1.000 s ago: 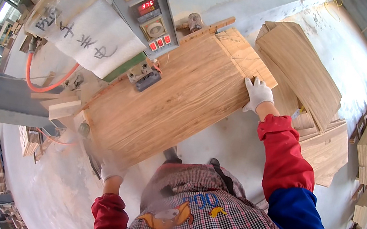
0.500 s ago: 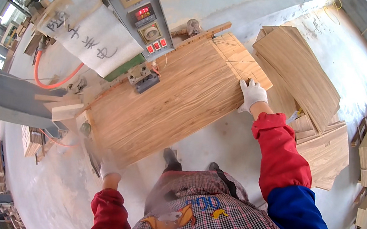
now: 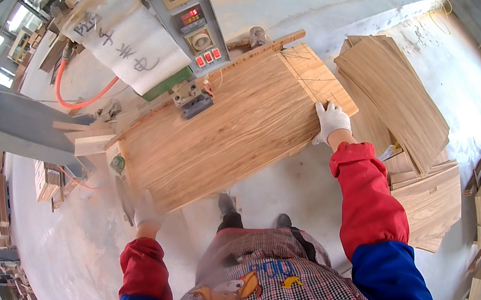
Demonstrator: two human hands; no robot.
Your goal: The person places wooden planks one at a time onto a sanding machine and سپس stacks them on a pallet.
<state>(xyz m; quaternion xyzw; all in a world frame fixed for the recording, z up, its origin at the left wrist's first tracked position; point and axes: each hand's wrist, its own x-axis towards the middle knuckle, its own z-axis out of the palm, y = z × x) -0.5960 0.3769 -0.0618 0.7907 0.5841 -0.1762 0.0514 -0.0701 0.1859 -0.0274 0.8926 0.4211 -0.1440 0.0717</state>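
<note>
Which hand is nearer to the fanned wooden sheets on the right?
Right. The right hand is at the right end of the board, near the wooden sheets; the left hand is at the opposite end, farther away.

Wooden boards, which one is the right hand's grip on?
The wide board beside the grey control box, with dark lines on its right end; the stacked boards farther right are untouched.

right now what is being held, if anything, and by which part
The wooden board: the right hand grips its near edge, close to the right end. The left hand is blurred at the near left corner; its hold cannot be told.
</note>
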